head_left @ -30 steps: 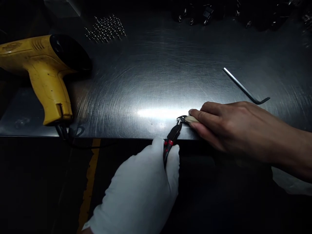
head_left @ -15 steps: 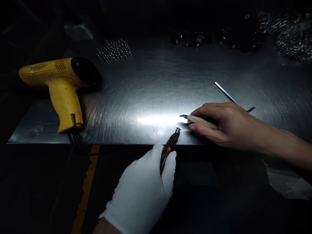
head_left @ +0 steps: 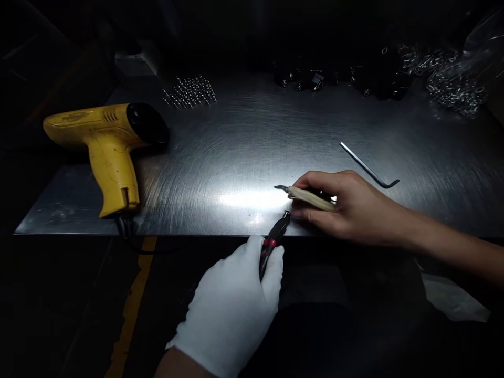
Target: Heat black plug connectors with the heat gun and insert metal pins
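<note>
My left hand, in a white glove, is closed around dark pliers with red marks. A small shiny metal part with a flat head sticks up from the jaws. Bare, my right hand pinches a slim hand tool with a pale, wrapped-looking handle and a dark, slightly curved pointed tip. That tip lies just above and left of the metal part, apart from it. The right fingertips are very close to the part; whether they touch it I cannot tell.
A yellow heat gun stands at the left of the steel table. Behind it are rows of small metal pins. A hex key lies beyond my right hand. Dark parts and piled metal pieces sit at the back right.
My right hand has moved left with the tool, bringing its fingers closer to the metal part. The pliers stay almost still in my left hand. The camera view has shifted slightly.
</note>
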### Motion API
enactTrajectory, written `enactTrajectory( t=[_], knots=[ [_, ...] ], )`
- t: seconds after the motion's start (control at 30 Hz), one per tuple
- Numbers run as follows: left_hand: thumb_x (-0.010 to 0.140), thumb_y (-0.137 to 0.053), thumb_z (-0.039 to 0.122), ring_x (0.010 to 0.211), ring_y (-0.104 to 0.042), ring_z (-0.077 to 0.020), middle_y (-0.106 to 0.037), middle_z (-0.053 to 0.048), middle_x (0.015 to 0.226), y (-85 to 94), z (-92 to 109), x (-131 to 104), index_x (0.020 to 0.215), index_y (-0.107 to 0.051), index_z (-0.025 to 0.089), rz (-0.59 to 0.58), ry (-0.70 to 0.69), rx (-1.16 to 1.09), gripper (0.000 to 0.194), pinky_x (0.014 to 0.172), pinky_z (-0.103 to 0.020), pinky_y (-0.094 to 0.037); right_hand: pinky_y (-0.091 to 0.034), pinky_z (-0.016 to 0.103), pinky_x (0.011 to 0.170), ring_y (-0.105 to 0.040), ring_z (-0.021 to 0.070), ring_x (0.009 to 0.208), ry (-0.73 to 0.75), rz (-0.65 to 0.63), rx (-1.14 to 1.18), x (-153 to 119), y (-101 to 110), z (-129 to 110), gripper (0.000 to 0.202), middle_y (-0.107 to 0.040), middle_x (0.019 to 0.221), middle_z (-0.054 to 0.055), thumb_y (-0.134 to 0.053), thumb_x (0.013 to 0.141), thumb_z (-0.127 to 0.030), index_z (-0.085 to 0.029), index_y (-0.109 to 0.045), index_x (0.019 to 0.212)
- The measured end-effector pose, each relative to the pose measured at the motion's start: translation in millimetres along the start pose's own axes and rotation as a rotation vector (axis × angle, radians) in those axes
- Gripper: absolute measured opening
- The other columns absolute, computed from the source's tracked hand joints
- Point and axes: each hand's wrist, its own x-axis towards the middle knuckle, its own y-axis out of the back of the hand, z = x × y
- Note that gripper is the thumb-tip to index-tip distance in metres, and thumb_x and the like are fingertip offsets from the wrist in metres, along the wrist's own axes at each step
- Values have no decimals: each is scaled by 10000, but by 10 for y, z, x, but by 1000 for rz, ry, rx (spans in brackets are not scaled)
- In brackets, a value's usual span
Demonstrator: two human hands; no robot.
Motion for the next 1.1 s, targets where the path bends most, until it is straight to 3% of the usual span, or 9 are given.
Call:
enactTrajectory(
  t=[0.17,0.4,0.57,0.7,1.1],
  knots=[
    [1014,-373,450,630,-607,-182,-667,2,775,16,11,-9,894,-546,254,3,14,30,288,573,-293,-315,-477,285,617,-649,135,721,-32,-94,-66,110,-24,-51,155,-724,870,-21,-629,943,-262,-225,-688,1082],
    [1015,-372,457,665,-647,-196,-686,0,796,82,30,-26,901,-558,252,-28,-2,67,300,578,-293,-326,-452,268,615,-633,124,733,-24,-183,-46,150,59,-56,170,-714,888,-40,-599,915,-188,-242,-675,1057],
    [1016,-379,442,696,-669,-216,-710,-12,849,128,32,-22,1008,-596,263,-22,-33,146,282,591,-304,-322,-418,279,640,-620,149,772,116,-258,-185,189,108,-70,327,-711,941,-7,-583,865,-100,-224,-617,1167],
    [1013,-386,453,685,-667,-227,-721,-12,865,147,12,-16,1078,-607,283,0,-47,168,286,578,-307,-312,-436,313,717,-624,175,827,219,-290,-282,192,120,-51,290,-711,994,31,-565,915,-150,-189,-596,1201],
    [995,-386,524,644,-656,-222,-713,-5,805,177,-37,6,1025,-627,307,-33,-36,141,325,563,-306,-339,-442,292,724,-636,156,829,272,-357,-220,207,164,7,386,-722,996,9,-544,839,-34,-202,-630,1175]
  ],
)
